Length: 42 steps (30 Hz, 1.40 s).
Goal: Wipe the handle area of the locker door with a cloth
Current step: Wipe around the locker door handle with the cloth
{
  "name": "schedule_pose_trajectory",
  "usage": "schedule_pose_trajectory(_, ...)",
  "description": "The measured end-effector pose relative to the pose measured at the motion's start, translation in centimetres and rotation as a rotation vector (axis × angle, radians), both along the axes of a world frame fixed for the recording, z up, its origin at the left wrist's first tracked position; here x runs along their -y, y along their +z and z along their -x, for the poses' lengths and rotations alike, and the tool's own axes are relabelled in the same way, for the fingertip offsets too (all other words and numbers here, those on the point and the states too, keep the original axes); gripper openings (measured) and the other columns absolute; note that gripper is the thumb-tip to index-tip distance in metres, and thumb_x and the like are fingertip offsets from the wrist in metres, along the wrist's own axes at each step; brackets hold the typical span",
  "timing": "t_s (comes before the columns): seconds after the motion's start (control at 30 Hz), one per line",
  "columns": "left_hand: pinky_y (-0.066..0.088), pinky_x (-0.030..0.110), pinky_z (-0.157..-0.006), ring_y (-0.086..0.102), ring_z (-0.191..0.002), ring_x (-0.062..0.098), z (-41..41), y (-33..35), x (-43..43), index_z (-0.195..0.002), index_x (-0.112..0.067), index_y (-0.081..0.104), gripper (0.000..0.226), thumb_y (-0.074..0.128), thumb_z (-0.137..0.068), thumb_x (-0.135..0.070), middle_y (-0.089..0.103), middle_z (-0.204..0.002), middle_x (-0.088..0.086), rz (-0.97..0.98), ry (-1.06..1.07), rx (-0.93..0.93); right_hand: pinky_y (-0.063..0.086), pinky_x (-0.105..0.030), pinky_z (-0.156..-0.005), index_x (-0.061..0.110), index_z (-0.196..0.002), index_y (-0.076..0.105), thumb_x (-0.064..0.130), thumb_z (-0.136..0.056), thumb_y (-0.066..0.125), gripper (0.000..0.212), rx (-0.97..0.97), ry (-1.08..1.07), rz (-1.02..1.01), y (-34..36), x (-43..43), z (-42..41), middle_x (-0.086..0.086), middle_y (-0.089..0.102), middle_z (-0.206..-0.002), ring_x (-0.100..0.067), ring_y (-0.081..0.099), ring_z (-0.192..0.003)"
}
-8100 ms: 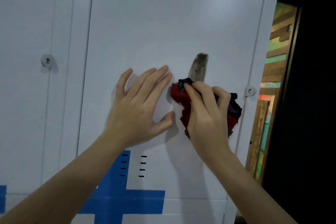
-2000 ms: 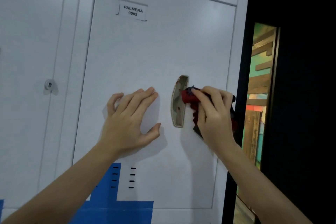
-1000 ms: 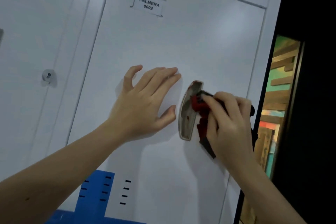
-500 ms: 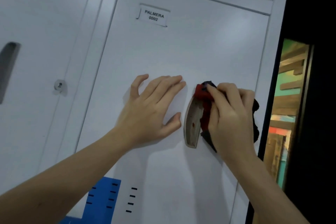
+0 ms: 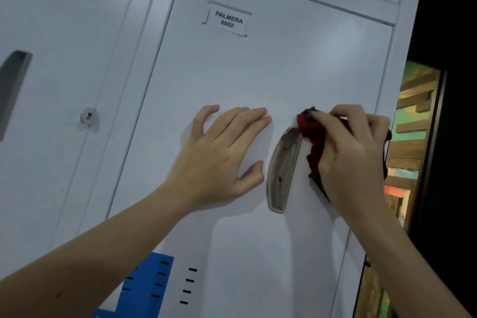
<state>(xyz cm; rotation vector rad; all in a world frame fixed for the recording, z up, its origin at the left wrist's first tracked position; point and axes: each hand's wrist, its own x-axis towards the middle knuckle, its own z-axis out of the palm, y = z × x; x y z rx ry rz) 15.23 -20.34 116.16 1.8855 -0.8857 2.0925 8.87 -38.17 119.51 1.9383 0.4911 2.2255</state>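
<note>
Wiping is in hand at the handle recess [image 5: 282,170] of the locker door [image 5: 258,80]. The recess sits toward the door's right edge at about mid height. It is a narrow, upright, curved pocket. Its inner face looks dull and carries a few dark reddish specks, possibly rust or grime; the view is too soft to say which.

Right hand [image 5: 353,157]: fingers curled round a bunched red and dark cloth [image 5: 313,142], pressing it against the door panel at the upper right of the recess, where it touches the top end of the rim.

Left hand [image 5: 222,157]: fingers straight and lightly spread, palm flat on the panel just beside the left rim of the recess. It holds nothing and appears to brace the door.

Recommended procedure, judged from this position:

1. Use the left palm as a brace so the door does not flex or rattle under pressure.
2. Lead with the fingertips [image 5: 322,119] behind the cloth and work down the right rim from the top end to the bottom end.
3. Push a fold of cloth into the pocket itself. The specks lie on the inner face, which the cloth does not cover now.
4. Finish along the left rim, after shifting the bracing hand clear.

The name label [image 5: 228,22] near the door's top edge and the vent slots [image 5: 189,285] toward its bottom edge lie outside the work area.
</note>
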Motion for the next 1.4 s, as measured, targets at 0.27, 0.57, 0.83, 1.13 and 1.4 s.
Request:
schedule_pose_trajectory(0.27,0.023,0.042,-0.106,0.046,-0.121,0.016,-0.1,0.1,-0.2,-0.128,-0.012,0.055,0.057,0.051,-0.079,-0.04,0.054,-0.132,0.001,-0.004,-0.018,-0.001,0.04,-0.038,-0.074,0.002,-0.103,0.068,0.005,-0.088,0.044,0.028,-0.004,0.02,-0.003,0.2,-0.4,-0.1,-0.016,0.061,-0.098,-0.027,0.035,-0.089)
schedule_pose_trajectory(0.57,0.022,0.042,-0.106,0.047,-0.121,0.018,-0.1,0.1,-0.2,-0.128,-0.011,0.055,0.057,0.049,-0.079,-0.04,0.054,-0.132,0.002,-0.009,-0.001,0.014,0.038,-0.036,-0.075,0.001,-0.101,0.068,0.002,-0.087,0.046,0.026,0.015,0.0,0.023,0.0,-0.8,-0.2,-0.016,0.062,-0.097,-0.027,0.035,-0.087)
schedule_pose_trajectory(0.83,0.023,0.042,-0.106,0.048,-0.12,0.018,-0.2,0.0,-0.1,-0.127,-0.011,0.055,0.056,0.049,-0.079,-0.039,0.054,-0.132,0.001,-0.004,-0.002,0.022,0.038,-0.035,-0.078,0.002,-0.105,0.068,0.003,-0.088,0.045,0.028,0.012,-0.003,0.005,-0.9,-0.7,-0.4,-0.016,0.062,-0.099,-0.028,0.037,-0.089)
schedule_pose_trajectory(1.13,0.023,0.042,-0.105,0.047,-0.12,0.018,0.0,0.0,-0.1,-0.127,-0.011,0.056,0.056,0.048,-0.079,-0.039,0.054,-0.132,0.001,-0.003,-0.004,0.008,0.037,-0.033,-0.08,-0.001,-0.106,0.068,0.007,-0.092,0.043,0.03,-0.006,-0.034,-0.001,-5.0,-0.5,-0.3,-0.016,0.065,-0.103,-0.029,0.039,-0.092)
schedule_pose_trajectory(1.4,0.021,0.041,-0.105,0.046,-0.121,0.017,-0.3,0.0,-0.2,-0.128,-0.011,0.055,0.056,0.049,-0.08,-0.039,0.054,-0.132,0.002,-0.01,0.014,0.042,0.037,-0.031,-0.077,-0.001,-0.103,0.068,0.003,-0.09,0.045,0.027,0.002,-0.053,0.028,-2.6,-0.1,-0.2,-0.014,0.065,-0.099,-0.028,0.039,-0.088)
